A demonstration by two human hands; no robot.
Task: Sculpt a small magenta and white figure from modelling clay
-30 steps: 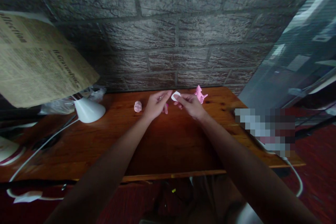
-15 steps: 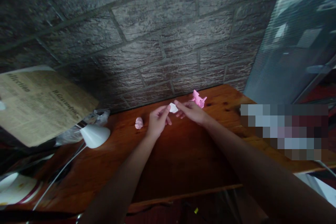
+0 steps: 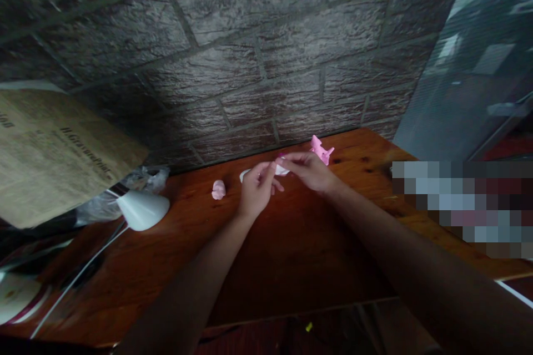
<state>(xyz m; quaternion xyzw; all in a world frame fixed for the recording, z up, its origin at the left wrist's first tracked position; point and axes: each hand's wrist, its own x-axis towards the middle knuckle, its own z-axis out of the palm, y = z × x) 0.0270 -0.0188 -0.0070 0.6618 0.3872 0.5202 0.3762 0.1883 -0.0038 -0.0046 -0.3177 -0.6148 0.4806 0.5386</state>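
Between my hands is a small white, clay-like piece, pinched by the fingers and partly covered by them. My left hand is closed at its left side, thumb and forefinger together. From the right, my right hand grips the same piece with thumb and fingertips. A pale pink lump lies on the wooden table to the left of my left hand. Just behind that hand, the edge of another white thing shows. Beyond my right hand is a bright pink, pointed shape, partly hidden by it.
A white cone-shaped lamp head with a cable is on the left. Near it are a printed brown paper bag and clear plastic. A stone-patterned wall rises along the table's back edge. A pixelated patch covers the right.
My hands have come closer together, and less of the white piece shows between them. The white thing behind my left hand has come into sight. The view has shifted slightly.
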